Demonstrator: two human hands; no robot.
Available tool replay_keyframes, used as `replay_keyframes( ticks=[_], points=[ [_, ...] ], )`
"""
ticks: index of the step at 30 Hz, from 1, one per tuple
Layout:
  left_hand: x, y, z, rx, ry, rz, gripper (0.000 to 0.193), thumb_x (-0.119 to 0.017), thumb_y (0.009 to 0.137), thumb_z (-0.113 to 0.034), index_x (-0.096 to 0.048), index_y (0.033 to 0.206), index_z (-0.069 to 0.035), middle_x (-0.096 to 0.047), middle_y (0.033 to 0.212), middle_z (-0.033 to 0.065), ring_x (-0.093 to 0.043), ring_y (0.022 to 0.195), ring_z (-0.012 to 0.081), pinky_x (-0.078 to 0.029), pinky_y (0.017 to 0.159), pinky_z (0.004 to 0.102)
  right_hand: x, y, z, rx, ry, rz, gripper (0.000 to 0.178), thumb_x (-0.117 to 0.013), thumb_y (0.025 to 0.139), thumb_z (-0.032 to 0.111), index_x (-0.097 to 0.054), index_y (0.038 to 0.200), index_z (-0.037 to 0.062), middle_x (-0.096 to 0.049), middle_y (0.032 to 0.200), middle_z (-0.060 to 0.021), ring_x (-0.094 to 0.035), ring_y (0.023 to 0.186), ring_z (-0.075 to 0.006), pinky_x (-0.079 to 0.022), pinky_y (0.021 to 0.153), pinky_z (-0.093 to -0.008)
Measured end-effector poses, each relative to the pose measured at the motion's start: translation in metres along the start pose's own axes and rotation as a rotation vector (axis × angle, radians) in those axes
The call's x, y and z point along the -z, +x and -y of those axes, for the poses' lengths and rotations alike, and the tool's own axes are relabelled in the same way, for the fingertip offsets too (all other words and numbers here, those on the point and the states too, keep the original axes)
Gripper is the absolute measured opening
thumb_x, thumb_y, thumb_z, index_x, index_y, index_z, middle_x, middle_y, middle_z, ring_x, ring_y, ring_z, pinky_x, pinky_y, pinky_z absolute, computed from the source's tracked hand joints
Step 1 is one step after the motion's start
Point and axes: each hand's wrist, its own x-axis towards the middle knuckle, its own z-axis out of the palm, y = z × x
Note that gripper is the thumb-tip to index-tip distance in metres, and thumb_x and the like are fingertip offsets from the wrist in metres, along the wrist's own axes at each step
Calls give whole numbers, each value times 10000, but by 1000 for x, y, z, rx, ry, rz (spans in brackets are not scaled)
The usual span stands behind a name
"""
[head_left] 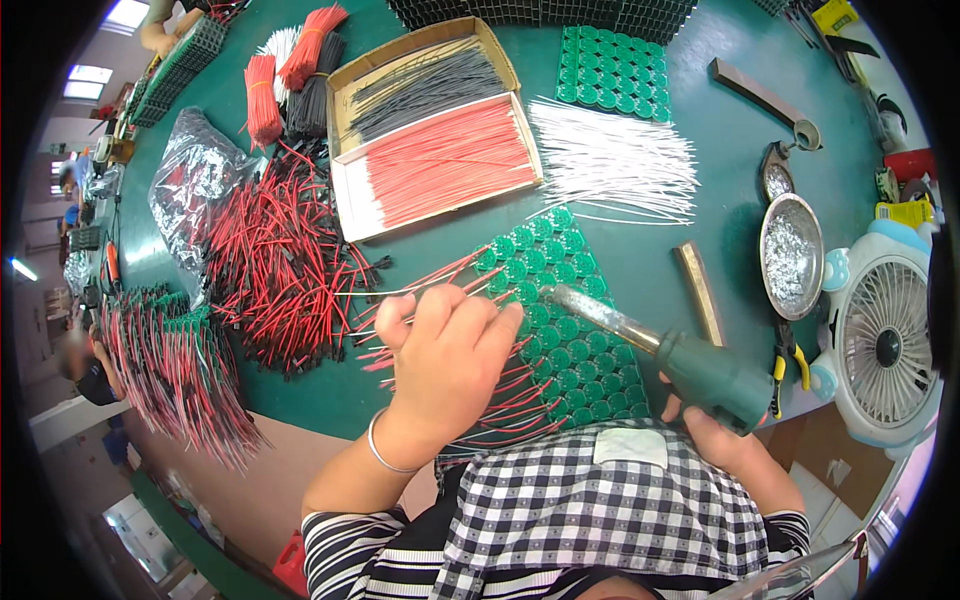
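Note:
My right hand [705,425] grips the green handle of a soldering iron [612,318], whose metal barrel points left over a panel of round green circuit boards [575,335]. Its tip is close above the boards, near the fingers of my left hand [445,345]. Those left fingers are curled into a pinch at the panel's left side, around a thin wire [365,293] that trails out to the left. The fingertips are mostly hidden behind the knuckles. Several red wires [520,395] run from the panel's left boards and pass beneath my left hand.
Left lies a heap of red-and-black wires [275,260]. Behind it are a box of red and black wires [440,160], white wires [615,160] and another board panel [612,75]. A metal dish [790,255], yellow-handled pliers [790,370] and a fan [888,345] stand right.

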Motion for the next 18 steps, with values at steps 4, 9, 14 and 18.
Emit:
replay_keyframes(
  ticks=[4,9,14,18],
  points=[
    [-2,-6,-2,-10,-29,38,157,-645,738,-157,-690,888,-165,-532,803,-56,-519,867,136,-256,878,427,-1,1,-1,-16,-20,17,351,-508,909,208,-543,1191,3,-639,932,-100,-622,706,-174,-494,694,-327],
    [-6,-6,1,-12,-49,28,162,-643,732,-159,-684,888,-160,-532,801,-56,-520,862,135,-258,877,423,-6,-2,-4,-113,-57,-41,322,-660,759,117,-631,1057,0,-665,966,-121,-632,878,-275,-491,828,-392],
    [-7,-4,1,-31,-49,42,155,-638,731,-155,-676,881,-156,-532,799,-52,-521,863,137,-262,876,417,-8,-1,-8,-110,-33,-68,329,-707,713,94,-656,1025,3,-670,1021,-137,-633,952,-310,-493,858,-403],
    [-8,-3,0,-17,-37,46,123,-672,726,-147,-684,847,-170,-545,791,-63,-518,839,133,-264,862,413,-5,1,-7,-74,-127,-13,314,-708,720,99,-658,1014,3,-675,1000,-130,-632,949,-305,-492,857,-405]
  ],
)
